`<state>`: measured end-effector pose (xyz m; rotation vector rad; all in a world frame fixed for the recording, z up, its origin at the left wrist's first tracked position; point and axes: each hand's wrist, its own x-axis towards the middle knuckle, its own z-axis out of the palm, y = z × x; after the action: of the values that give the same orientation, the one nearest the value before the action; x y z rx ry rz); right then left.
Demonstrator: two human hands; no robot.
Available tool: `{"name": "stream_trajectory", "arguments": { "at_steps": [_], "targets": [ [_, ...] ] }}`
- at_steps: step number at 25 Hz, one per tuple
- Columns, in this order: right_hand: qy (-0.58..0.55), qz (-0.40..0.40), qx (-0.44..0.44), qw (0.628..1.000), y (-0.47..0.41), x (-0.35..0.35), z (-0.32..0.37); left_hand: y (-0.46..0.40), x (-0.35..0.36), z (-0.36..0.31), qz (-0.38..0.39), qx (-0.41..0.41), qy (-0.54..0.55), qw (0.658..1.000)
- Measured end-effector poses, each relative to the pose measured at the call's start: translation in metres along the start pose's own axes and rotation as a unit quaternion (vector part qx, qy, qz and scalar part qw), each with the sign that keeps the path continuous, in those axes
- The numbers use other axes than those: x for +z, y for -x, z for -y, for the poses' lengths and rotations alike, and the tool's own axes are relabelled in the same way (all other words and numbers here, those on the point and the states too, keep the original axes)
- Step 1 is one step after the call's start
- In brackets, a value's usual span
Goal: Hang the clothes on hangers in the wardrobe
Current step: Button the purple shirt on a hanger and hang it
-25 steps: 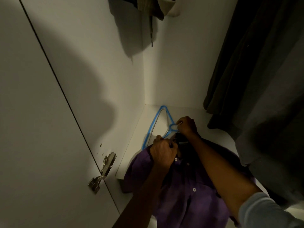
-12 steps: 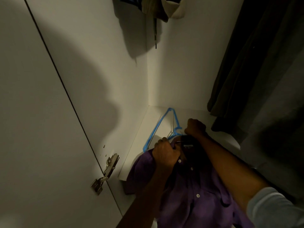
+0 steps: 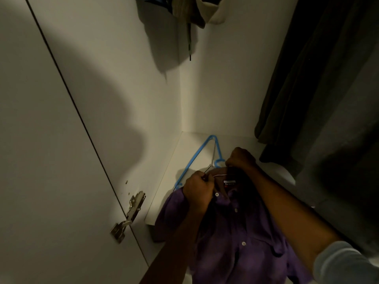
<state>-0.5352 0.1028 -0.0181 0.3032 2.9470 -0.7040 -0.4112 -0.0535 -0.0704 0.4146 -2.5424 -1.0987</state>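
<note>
Now the left hand [image 3: 198, 190] and right hand [image 3: 241, 157] pinch the purple shirt [image 3: 242, 232] at its collar; the blue hanger [image 3: 196, 155] lies just beyond, its long axis running away from them.

One purple button-up shirt [image 3: 242, 238] lies over the front edge of the wardrobe shelf [image 3: 194, 144], with three white buttons showing down its placket and one white label inside the collar. Two hangers are in view: one blue plastic hanger [image 3: 196, 154] lying on the shelf near its back left corner, and one thin wire hanger [image 3: 213, 158] at the shirt's collar. Two hands: the left hand [image 3: 198, 191] and the right hand [image 3: 241, 157], one at each side of the collar. One metal door hinge [image 3: 131, 214] sits on the wardrobe's left side. At least two dark garments [image 3: 320, 99] hang at the right; one bundle of clothing [image 3: 194, 11] hangs at the top.
</note>
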Motion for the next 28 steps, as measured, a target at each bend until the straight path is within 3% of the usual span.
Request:
{"name": "stream_trajectory", "arguments": {
  "at_steps": [4, 11, 13, 16, 20, 25, 28],
  "targets": [
    [-0.079, 0.019, -0.073, 0.994, 0.015, 0.024, 0.012, 0.001, 0.001, -0.005, 0.001, -0.011, -0.002, 1.0],
    [0.056, 0.091, -0.052, 0.993, 0.019, 0.017, 0.037, 0.003, -0.004, -0.003, 0.028, -0.004, -0.008, 1.0],
    [0.073, 0.059, -0.072, 0.993, 0.019, 0.024, 0.037, 0.006, -0.004, -0.001, 0.032, 0.009, 0.001, 0.999],
    [-0.074, 0.005, -0.014, 0.997, 0.006, 0.025, 0.033, 0.005, 0.0, 0.004, 0.017, 0.02, 0.051, 0.998],
    [-0.327, 0.054, 0.079, 0.94, -0.01, 0.014, 0.023, 0.002, -0.003, 0.005, -0.005, 0.042, 0.065, 0.997],
    [-0.445, 0.04, 0.1, 0.889, -0.002, 0.001, 0.019, 0.006, -0.007, -0.001, -0.09, 0.073, 0.055, 0.992],
    [-0.453, 0.026, 0.007, 0.891, 0.014, -0.025, 0.025, 0.006, -0.003, 0.002, -0.074, 0.068, 0.023, 0.995]
  ]
}}
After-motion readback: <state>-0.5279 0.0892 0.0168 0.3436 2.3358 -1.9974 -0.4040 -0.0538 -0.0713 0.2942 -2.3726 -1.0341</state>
